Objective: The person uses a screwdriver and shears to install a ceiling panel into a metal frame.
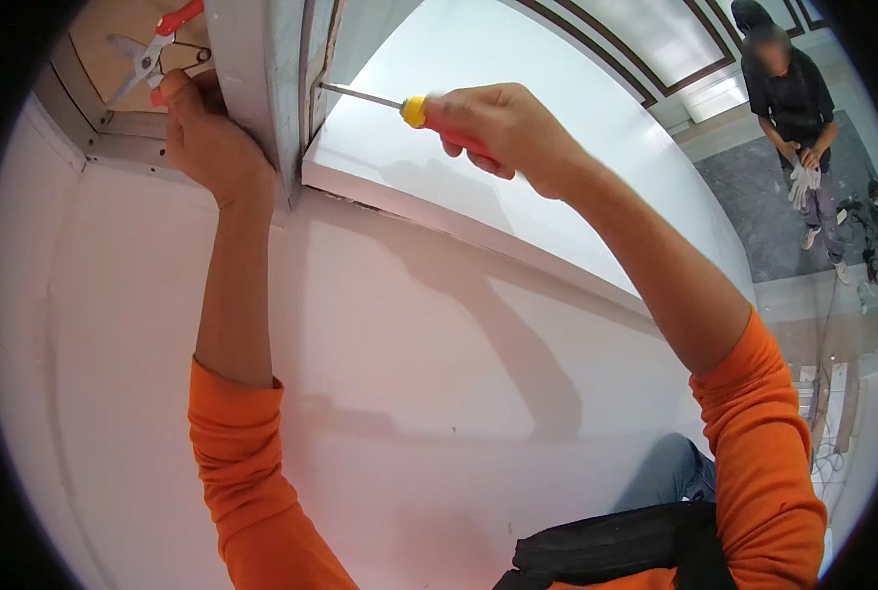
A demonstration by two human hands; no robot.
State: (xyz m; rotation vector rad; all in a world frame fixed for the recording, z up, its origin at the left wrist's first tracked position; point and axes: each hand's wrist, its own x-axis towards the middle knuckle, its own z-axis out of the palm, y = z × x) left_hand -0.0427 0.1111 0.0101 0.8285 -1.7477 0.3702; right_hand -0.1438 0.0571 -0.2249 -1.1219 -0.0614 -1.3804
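My right hand (498, 138) is closed around the red and yellow handle of a screwdriver (365, 96). The shaft points left, and its tip meets the edge of an upright metal profile (313, 79). On the other side of that profile, my left hand (218, 147) is closed at a pair of red-handled snips (146, 65). Their blades are spread apart and one red handle sticks up beyond the hand. Some of my left fingers are hidden behind the pale post (245, 88).
A white ledge (439, 202) runs rightward from the profile, above a pale wall (400, 393). At the far right a person in dark clothes (793, 108) stands on a grey floor, handling white gloves (805, 185). Cables and loose items lie near that person.
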